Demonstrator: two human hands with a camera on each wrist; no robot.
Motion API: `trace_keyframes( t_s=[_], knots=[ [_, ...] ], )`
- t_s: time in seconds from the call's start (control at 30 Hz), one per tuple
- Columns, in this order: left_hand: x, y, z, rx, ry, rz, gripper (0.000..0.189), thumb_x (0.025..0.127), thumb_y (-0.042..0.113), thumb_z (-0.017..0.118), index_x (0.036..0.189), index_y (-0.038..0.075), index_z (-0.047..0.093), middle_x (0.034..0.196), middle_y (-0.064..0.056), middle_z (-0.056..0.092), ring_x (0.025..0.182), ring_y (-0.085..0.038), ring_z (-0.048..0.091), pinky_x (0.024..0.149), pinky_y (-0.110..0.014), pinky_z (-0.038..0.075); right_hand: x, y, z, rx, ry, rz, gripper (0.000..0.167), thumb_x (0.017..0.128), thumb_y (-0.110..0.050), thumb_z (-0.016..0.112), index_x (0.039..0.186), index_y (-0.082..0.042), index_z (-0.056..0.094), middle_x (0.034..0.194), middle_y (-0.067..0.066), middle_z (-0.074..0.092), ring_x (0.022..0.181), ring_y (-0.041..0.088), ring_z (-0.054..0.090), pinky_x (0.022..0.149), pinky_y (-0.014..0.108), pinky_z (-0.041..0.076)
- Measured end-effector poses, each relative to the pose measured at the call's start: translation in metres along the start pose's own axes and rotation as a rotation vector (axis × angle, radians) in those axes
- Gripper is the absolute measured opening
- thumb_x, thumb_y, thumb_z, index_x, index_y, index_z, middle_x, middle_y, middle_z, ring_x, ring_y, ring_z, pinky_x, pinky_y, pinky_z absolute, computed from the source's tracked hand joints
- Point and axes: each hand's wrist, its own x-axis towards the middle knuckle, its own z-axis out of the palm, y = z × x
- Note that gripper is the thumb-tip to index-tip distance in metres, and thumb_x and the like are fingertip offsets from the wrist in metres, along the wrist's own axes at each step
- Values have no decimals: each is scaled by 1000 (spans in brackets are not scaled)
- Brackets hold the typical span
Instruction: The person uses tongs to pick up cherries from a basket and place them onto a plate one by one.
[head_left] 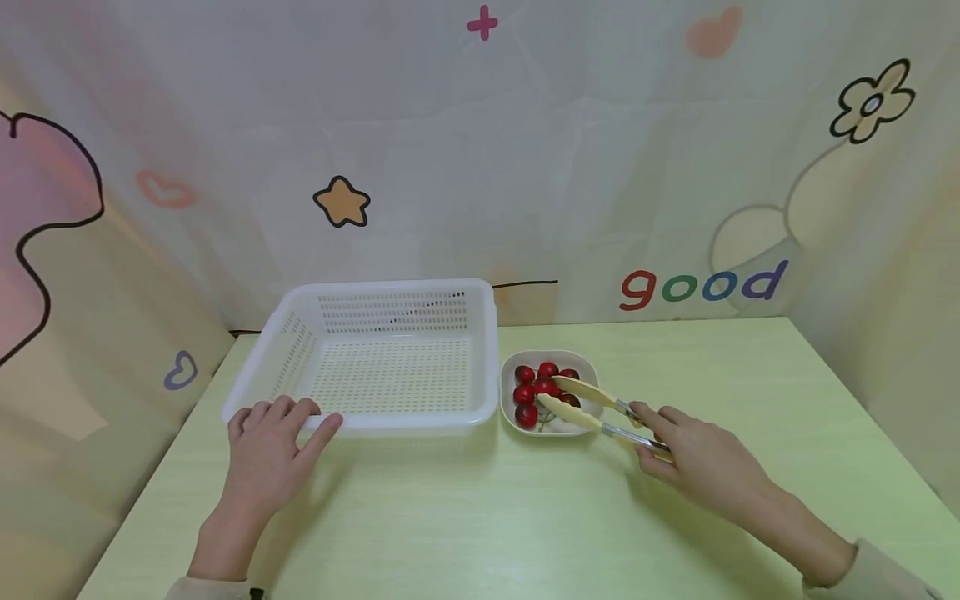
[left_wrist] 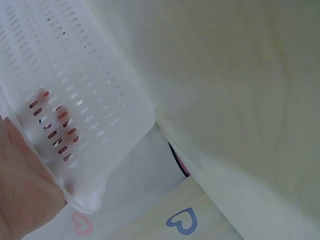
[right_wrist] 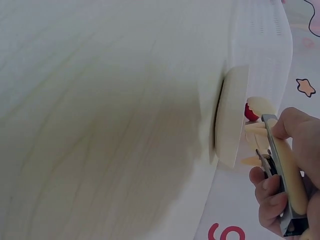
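My left hand grips the near left rim of a white perforated plastic basket; in the left wrist view, its fingers show through the slots of the basket wall. My right hand holds metal tongs with cream-coloured tips. Their two arms are spread over a small pale dish, with the tips around a dark red cherry-like fruit. Several similar fruits lie in the dish. From the right wrist, the tongs lie along the palm, and the dish side hides most of the fruit.
Basket and dish stand side by side on a light greenish table. A printed curtain hangs behind the table's back edge and along both sides.
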Motion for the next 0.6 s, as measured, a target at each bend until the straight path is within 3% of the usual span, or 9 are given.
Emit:
trace_keyframes(
  t_s=[0.6],
  knots=[
    [1, 0, 1, -7, -7, -3, 46, 103, 54, 54, 109, 11, 68, 103, -11, 62, 103, -40, 50, 100, -65, 23, -3, 3, 2, 50, -3, 24, 52, 90, -23, 74, 136, -1, 60, 86, -2, 58, 62, 4, 47, 48, 25, 40]
  ],
)
